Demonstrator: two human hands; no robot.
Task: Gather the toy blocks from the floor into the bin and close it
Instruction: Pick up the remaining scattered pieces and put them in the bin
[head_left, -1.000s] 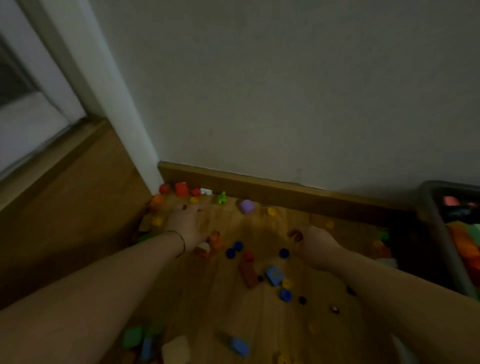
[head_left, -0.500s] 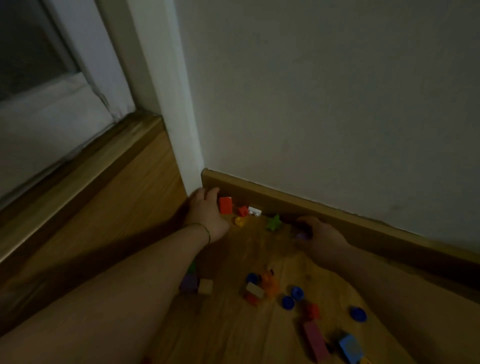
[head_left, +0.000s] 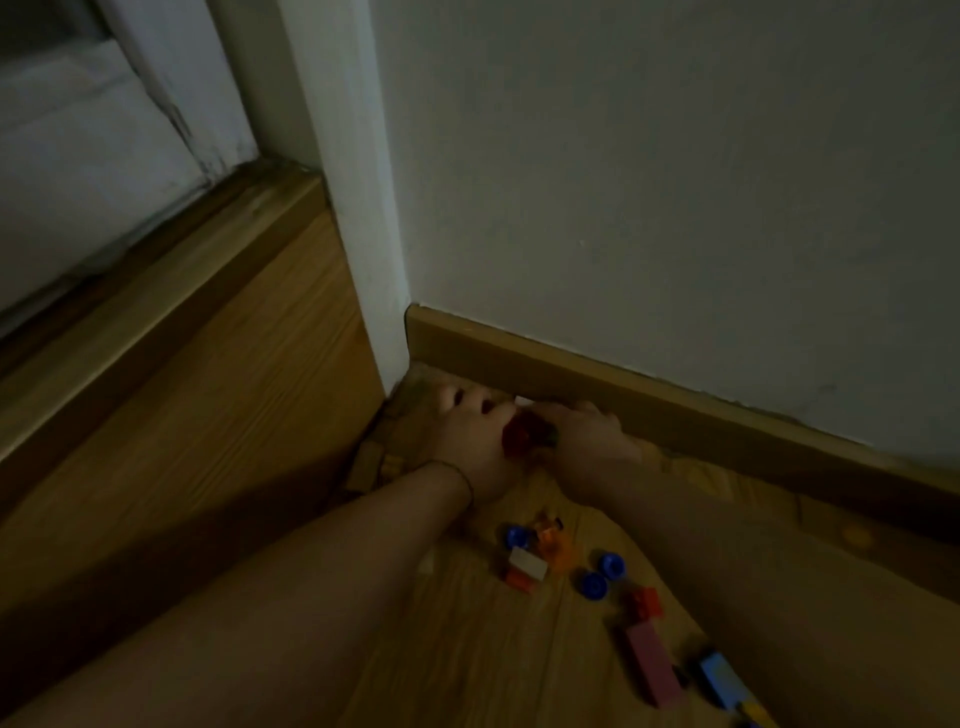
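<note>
My left hand (head_left: 475, 439) and my right hand (head_left: 587, 441) are cupped together on the floor against the skirting board, with red blocks (head_left: 522, 434) pressed between them. A white block edge (head_left: 521, 400) shows just above the hands. Behind my wrists lie loose blocks: a white-and-red one (head_left: 525, 567), an orange one (head_left: 558, 545), blue round pieces (head_left: 593, 586), a small red block (head_left: 644, 604), a long pink block (head_left: 653, 664) and a light blue block (head_left: 719, 680). The bin is out of view.
A wooden skirting board (head_left: 649, 395) runs along the wall to the right. A white door frame (head_left: 353, 208) stands at the corner, with a raised wooden threshold (head_left: 156, 332) to its left. Two tan wooden blocks (head_left: 376, 465) lie by the corner.
Both hands have swept toward each other along the skirting board and now meet, closing the red blocks between them. The view has shifted closer to the corner.
</note>
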